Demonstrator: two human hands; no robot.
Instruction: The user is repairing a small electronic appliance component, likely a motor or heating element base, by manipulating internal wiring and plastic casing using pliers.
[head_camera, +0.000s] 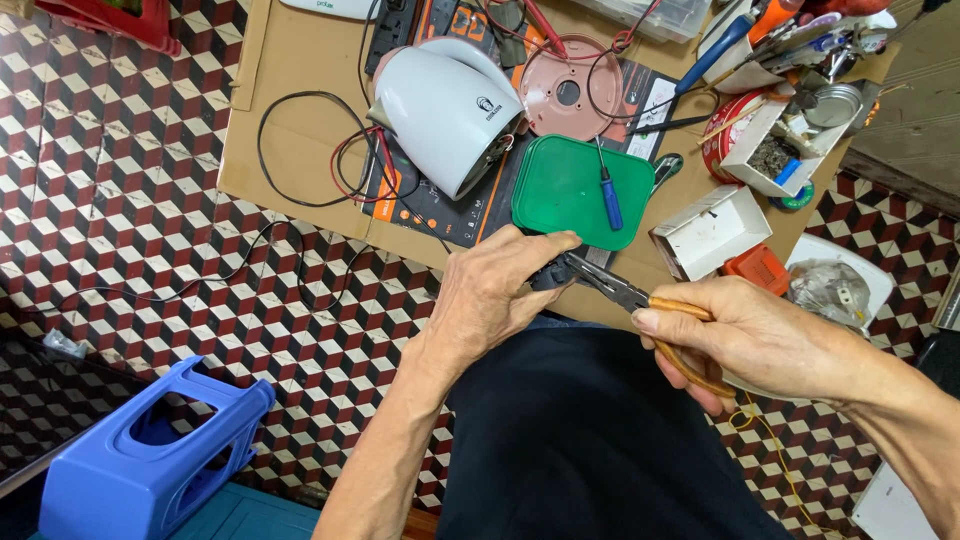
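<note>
Tiled floor in a cube pattern, cardboard sheet (300, 140) laid on it as a work surface. Right hand (760, 340) grips the orange handles of pliers (640, 300); their long axis runs right-near to left-far, nose pointing at the left hand (495, 290). Left hand is closed on a small dark part (548, 274) at the pliers' nose, so it is the nearer one. Just beyond: green lid (570, 190) with a blue screwdriver (607, 195) on it, white dome housing (445, 115) to its left, open white box (710, 232) right. Blue stool (140, 460) near left.
</note>
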